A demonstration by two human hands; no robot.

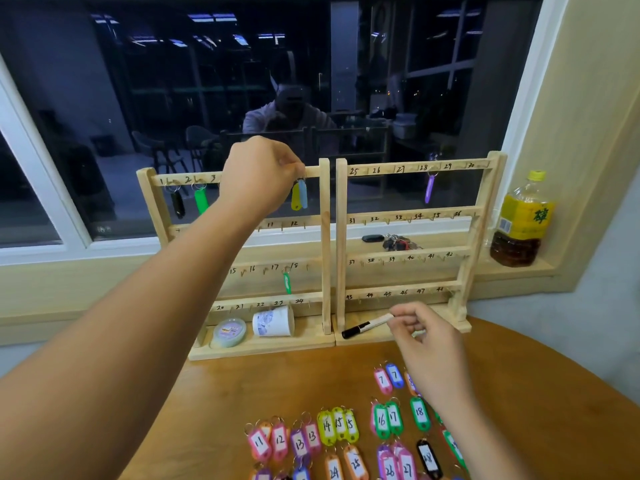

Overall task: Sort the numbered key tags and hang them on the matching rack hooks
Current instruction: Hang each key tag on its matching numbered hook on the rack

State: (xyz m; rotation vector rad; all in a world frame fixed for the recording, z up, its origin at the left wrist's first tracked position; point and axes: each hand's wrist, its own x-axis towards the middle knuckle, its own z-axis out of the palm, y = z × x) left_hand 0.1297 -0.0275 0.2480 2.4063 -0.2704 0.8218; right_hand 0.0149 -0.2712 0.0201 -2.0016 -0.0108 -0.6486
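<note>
Pen-numbered racks (325, 237) read 1–48. At eleven o'clock the left hand (259, 168) pinches yellow and blue tags (299, 197) on the top rail. Table tags (327, 426), numbered 7–28, lie at six o'clock. The right hand (426, 341) hovers, grip unclear.

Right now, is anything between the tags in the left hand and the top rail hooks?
Nothing visible. The left hand holds the yellow tag and blue tag by their rings right at the left rack's top rail; its fingers hide the hook itself.

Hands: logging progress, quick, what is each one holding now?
Left hand: pinches the yellow and blue tags at the top rail.
Right hand: fingers curled; holding anything cannot be told.
</note>
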